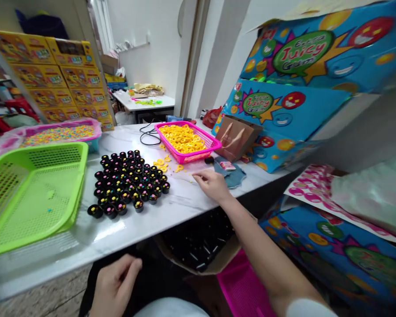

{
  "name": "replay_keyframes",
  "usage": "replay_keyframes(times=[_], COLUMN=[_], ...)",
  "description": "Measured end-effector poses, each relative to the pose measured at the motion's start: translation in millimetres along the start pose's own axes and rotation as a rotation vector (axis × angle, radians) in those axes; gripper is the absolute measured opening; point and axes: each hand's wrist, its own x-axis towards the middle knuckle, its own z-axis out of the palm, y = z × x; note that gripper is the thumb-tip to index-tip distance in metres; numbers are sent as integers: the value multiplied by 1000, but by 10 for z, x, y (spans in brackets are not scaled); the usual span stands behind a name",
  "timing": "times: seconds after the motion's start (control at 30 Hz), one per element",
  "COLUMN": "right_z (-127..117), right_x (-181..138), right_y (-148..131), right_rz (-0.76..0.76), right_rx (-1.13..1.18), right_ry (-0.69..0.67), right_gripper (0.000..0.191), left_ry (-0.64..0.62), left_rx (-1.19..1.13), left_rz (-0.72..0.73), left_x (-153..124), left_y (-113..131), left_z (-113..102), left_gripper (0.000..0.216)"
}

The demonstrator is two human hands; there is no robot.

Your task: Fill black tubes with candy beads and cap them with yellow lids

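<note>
My right hand (213, 182) is over the white marble-look table, thumb and fingertips pinched together close to a few tiny yellow bits. Whatever is between those fingertips is too small to make out. Beside it lie a blue-grey cloth (235, 177) and a small pink-and-white packet (227, 166). Low over my lap, my left hand (115, 284) is curled closed, its palm hidden. Several small black cups (125, 196) with coloured candy beads stand grouped on the table. Behind my right hand is a pink basket (214, 143) of yellow ring-shaped pieces (183, 137), some loose in front.
A green basket (57, 222) stands at left, with a pink-rimmed tub (97, 125) of coloured beads behind. Yellow boxes (39, 75) are stacked farther back. Blue gum cartons (284, 108) and a brown paper bag (234, 136) are at right. Below the table edge is a carton (218, 266) of black pieces.
</note>
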Motion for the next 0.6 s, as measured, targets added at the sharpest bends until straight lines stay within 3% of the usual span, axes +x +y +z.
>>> replay_keyframes(times=[0.1, 0.2, 0.37, 0.47, 0.6], right_z=[257, 398, 443, 451, 493], right_x=[411, 630, 754, 778, 832], right_y=[-55, -73, -88, -139, -200], right_rz=[-56, -87, -168, -194, -197], right_rx=[-183, -519, -774, -808, -744], right_ry=[-169, -343, -500, -489, -472], right_gripper=[31, 37, 45, 52, 50], left_ry=[191, 242, 391, 496, 643], left_rx=[112, 223, 403, 455, 542], left_rz=[182, 253, 144, 23, 6], left_x=[186, 215, 219, 278, 322], left_y=[204, 230, 92, 48, 51], left_z=[-125, -220, -323, -414, -672], left_gripper=[18, 11, 19, 32, 28])
